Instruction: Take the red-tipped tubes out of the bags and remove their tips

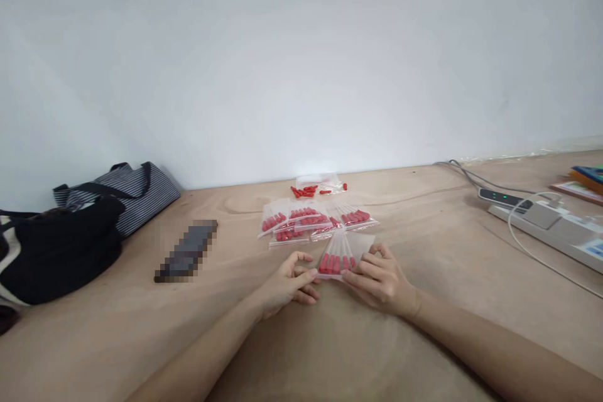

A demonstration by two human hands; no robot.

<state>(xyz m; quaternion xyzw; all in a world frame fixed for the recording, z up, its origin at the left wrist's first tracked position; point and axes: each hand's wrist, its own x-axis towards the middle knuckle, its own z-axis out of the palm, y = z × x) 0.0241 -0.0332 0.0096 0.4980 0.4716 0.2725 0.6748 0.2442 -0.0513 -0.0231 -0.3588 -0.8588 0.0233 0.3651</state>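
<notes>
Between my hands is a small clear zip bag (pixel 340 245) with several red, peg-like pieces (pixel 335 263) side by side in it. My left hand (pixel 293 279) pinches the bag's near left corner between thumb and finger. At its near right edge, my right hand (pixel 381 276) grips the same bag with closed fingers. Just beyond lie several more filled zip bags (pixel 311 221), overlapping one another. Behind those are loose red pieces (pixel 305 191) beside a flat clear bag (pixel 316 181).
A blurred dark flat object (pixel 187 251) lies to the left. Farther left are a striped bag (pixel 146 195) and a black bag (pixel 70 251). On the right sit a white power strip (pixel 556 232) with cables and some books (pixel 584 185). A wall (pixel 301 63) closes off the back.
</notes>
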